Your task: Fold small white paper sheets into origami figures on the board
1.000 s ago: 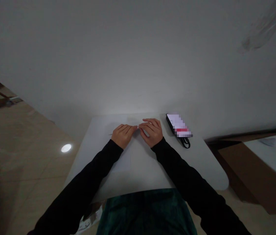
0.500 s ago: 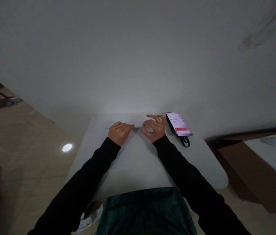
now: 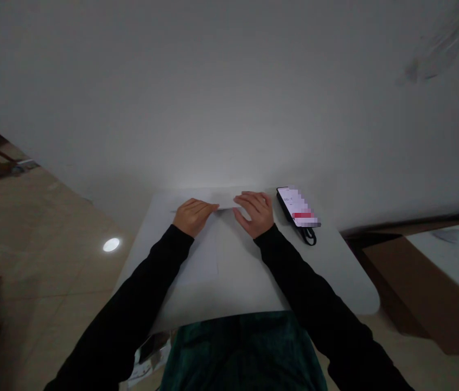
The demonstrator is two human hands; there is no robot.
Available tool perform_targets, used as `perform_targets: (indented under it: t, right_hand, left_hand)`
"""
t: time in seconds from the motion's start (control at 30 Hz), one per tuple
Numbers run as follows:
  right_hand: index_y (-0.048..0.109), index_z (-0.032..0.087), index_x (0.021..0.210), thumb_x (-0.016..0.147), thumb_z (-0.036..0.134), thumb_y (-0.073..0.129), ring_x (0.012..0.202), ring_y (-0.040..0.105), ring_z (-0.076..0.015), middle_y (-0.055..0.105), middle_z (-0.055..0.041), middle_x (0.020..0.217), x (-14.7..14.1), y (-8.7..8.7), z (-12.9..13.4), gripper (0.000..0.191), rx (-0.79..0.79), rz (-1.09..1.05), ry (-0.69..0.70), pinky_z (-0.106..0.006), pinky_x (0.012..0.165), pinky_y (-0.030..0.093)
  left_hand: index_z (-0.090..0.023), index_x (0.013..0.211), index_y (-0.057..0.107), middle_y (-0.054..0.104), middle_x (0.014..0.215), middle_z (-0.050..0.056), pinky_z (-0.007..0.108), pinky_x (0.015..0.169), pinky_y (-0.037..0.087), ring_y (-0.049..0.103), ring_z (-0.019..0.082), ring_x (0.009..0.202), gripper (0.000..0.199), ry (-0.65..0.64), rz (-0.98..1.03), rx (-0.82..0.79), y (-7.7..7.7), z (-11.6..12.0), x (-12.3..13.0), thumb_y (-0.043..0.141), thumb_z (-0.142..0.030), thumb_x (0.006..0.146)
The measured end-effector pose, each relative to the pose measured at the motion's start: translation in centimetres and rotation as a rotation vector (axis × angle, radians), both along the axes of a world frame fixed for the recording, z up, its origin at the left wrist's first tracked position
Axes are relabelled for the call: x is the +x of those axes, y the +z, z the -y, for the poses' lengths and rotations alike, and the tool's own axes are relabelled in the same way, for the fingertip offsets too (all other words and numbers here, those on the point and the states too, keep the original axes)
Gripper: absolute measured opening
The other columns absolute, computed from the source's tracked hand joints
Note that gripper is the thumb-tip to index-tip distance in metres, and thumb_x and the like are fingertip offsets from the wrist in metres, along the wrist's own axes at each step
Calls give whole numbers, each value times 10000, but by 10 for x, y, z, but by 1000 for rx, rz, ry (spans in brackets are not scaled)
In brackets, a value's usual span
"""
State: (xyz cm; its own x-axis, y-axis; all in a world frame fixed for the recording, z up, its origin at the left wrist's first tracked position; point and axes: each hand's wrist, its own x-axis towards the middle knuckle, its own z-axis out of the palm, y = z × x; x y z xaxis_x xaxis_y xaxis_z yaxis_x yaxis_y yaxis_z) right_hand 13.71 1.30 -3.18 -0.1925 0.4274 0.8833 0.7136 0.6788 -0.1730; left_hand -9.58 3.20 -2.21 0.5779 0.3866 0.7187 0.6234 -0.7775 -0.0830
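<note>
White tabletop [image 3: 323, 266], seen from my remote post: left hand [image 3: 193, 216] and right hand [image 3: 254, 213] lie flat and apart, resting on either end of a folded paper strip [image 3: 225, 202] near the far edge, a phone [image 3: 298, 207] just beside the right hand.

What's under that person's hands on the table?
The left hand and right hand rest on white paper, folded along its far edge, on a white table. What lies beneath the palms is hidden.
</note>
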Motion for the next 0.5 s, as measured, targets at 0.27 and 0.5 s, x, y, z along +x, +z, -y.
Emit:
perform_targets:
  t: [0.27,0.5]
  right_hand:
    - [673,246,857,899,244,552,854,655,-167,740,-5,835,-17,-8,7,128,2,110,45,-380,857,401]
    - [674,233,858,906,207,529,842,634,-163,731,-12,843,-16,-6,9,155,-22,155,30,-372,866,401]
  left_hand:
    - [-190,980,656,746,841,35,288,719,526,696,136,756,178,-44,18,-4,-5,12,20,501,-143,906]
    - [-190,899,648,739,783,22,301,701,517,682,140,695,94,-1,81,23,-8,15,22,557,-179,877]
